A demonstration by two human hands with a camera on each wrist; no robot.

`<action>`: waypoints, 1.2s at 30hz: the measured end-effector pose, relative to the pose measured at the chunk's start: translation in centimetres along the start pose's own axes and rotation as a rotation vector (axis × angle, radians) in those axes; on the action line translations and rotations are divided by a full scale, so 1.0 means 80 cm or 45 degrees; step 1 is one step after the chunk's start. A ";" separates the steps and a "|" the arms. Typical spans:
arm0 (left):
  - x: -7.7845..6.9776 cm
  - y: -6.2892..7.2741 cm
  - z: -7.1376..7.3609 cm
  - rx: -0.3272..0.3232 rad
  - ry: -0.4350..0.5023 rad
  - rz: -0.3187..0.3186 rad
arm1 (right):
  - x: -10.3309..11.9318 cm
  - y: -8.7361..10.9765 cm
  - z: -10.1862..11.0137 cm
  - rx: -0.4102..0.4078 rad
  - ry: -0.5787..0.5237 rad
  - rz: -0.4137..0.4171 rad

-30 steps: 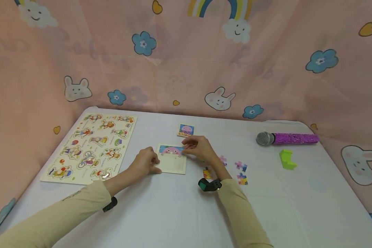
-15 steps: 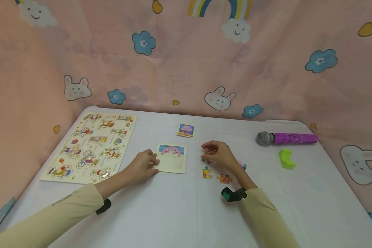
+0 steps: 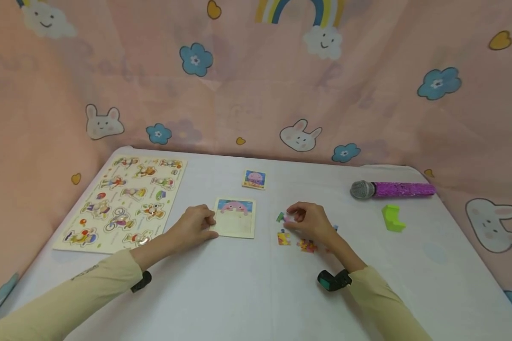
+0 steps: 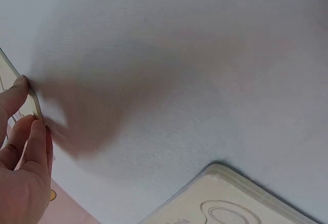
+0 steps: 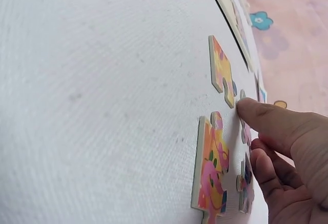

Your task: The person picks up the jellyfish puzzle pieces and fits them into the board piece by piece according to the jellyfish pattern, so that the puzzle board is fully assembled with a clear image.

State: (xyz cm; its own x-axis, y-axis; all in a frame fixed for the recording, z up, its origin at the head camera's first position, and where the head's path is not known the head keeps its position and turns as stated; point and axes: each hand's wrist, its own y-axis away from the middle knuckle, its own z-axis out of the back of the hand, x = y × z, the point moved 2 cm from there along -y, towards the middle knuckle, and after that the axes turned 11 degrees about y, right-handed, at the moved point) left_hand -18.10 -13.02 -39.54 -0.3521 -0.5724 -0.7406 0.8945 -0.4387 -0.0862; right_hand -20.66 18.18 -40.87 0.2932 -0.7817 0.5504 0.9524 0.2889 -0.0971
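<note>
One left hand (image 3: 195, 223), fingers pinching square cream puzzle tray (image 3: 234, 229), top filled; one right hand (image 3: 312, 222), fingers pinching pink-and-green jigsaw piece (image 3: 286, 218) on white-clothed desk (image 3: 247, 289). Apparent step: piece pick-up; next likely calls for lifting, aligning.

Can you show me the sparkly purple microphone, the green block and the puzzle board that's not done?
Sparkly purple microphone (image 3: 398, 189), head view: on its glittery handle.
Green block (image 3: 391, 219), head view: near its middle.
Unfinished puzzle board (image 3: 235, 226), head view: on its bare lower part.
</note>
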 end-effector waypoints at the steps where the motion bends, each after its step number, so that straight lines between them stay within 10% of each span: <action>1: 0.001 -0.002 0.000 0.005 0.001 -0.008 | 0.001 -0.001 0.000 -0.001 0.009 0.007; 13: -0.001 -0.013 0.011 0.069 -0.020 -0.046 | 0.008 -0.013 0.009 0.047 -0.007 -0.024; 27: -0.005 -0.022 0.011 0.044 -0.025 0.187 | 0.042 -0.030 -0.026 0.115 -0.621 -0.255; 36: -0.012 -0.024 0.011 0.054 -0.052 0.234 | 0.087 -0.047 -0.069 0.075 -0.660 -0.079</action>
State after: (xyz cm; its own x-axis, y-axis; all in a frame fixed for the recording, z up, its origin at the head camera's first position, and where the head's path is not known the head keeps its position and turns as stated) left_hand -19.74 -12.24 -38.09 -0.1952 -0.6729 -0.7135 0.9326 -0.3526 0.0773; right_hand -21.76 8.57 -41.27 0.1424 -0.4266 0.8932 0.9560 0.2930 -0.0125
